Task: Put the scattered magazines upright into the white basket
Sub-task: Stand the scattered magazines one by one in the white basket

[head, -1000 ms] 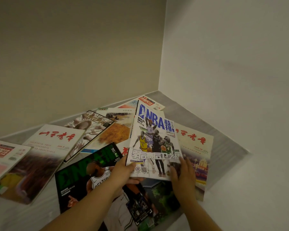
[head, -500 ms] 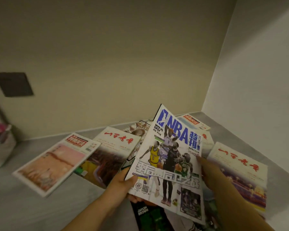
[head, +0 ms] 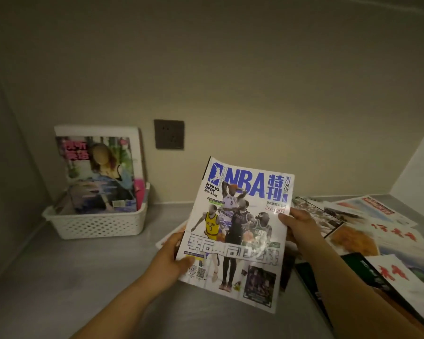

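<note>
- Glossy white-and-blue basketball magazine (head: 238,231): held in the air between both hands, cover facing the camera, top edge tipped away and slightly to the right. It touches neither the counter nor the basket.
- Left hand (head: 171,260): grips the magazine's lower left edge, with the thumb across the cover and the fingers hidden behind.
- Right hand (head: 299,226): grips the upper right edge, with the thumb on the cover and the fingers out of sight behind the pages.
- Change: a second ago the same magazine sat low over the scattered heap in the corner. It is now lifted clear, and the view has swung left so that the basket is fully in sight. Judged from this, the pick-up is finished and the carry to the basket has begun.
- White perforated plastic basket (head: 96,225): beyond and to the left of the left hand, well apart from it, against the back wall.
- Basket contents: a pink-titled portrait magazine (head: 98,172) stands upright in front, a taller white-backed issue (head: 132,133) stands behind it, and a pink item (head: 140,192) sits at the end nearer the hands. Lower items at the far end are too dim to identify.
- Remaining scattered magazines (head: 377,231): lying flat and overlapping to the right of and beneath the right hand, so much of the task remains.
- Grey countertop (head: 83,277): below both forearms.
- Dark wall socket (head: 169,134): on the wall above the left hand.
</note>
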`<state>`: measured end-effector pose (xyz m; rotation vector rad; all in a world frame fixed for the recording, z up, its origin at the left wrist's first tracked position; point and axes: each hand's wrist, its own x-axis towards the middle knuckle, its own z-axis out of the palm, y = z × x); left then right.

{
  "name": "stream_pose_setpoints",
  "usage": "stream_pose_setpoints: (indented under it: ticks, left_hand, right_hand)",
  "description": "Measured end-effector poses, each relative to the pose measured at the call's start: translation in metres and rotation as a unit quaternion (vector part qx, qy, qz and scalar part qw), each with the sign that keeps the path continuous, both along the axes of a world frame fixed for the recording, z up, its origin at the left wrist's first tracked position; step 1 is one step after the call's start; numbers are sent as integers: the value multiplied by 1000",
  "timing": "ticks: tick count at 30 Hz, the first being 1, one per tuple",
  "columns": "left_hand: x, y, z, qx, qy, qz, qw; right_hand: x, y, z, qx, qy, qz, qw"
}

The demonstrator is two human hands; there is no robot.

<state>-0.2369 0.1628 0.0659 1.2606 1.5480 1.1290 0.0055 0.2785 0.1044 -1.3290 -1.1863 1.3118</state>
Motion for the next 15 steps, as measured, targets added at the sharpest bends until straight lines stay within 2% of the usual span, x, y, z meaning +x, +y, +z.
stream_pose_setpoints:
  ticks: [8,15]
  left_hand:
    - [-107,15,20,63,17,192,979]
    - [-198,35,66,162,27,320,933]
  right_hand:
    - [-136,1,32,83,-37,116,989]
    - [-234,25,77,175,-51,148,972]
